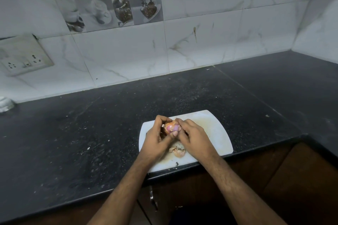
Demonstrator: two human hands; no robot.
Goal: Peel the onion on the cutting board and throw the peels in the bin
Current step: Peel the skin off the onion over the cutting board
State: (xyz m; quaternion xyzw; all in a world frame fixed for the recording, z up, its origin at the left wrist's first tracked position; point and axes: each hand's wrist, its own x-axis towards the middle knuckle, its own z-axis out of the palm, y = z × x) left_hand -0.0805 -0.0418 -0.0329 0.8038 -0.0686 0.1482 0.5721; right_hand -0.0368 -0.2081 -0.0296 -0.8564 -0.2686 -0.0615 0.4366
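A small onion [170, 127], purple flesh showing under patches of orange-brown skin, is held just above the white cutting board [215, 129]. My left hand [157, 138] grips it from the left, fingers curled over its top and thumb beneath. My right hand [192, 136] closes in from the right, its fingertips pinching at the skin on the onion's right side. A few loose brown peels [178, 151] lie on the board below my hands, partly hidden by my right wrist.
The board sits at the front edge of a black speckled countertop [91, 133]. A tiled wall with a socket plate [23, 56] runs behind. Brown cabinet doors with a metal handle [152, 197] are below the counter. No bin is in view.
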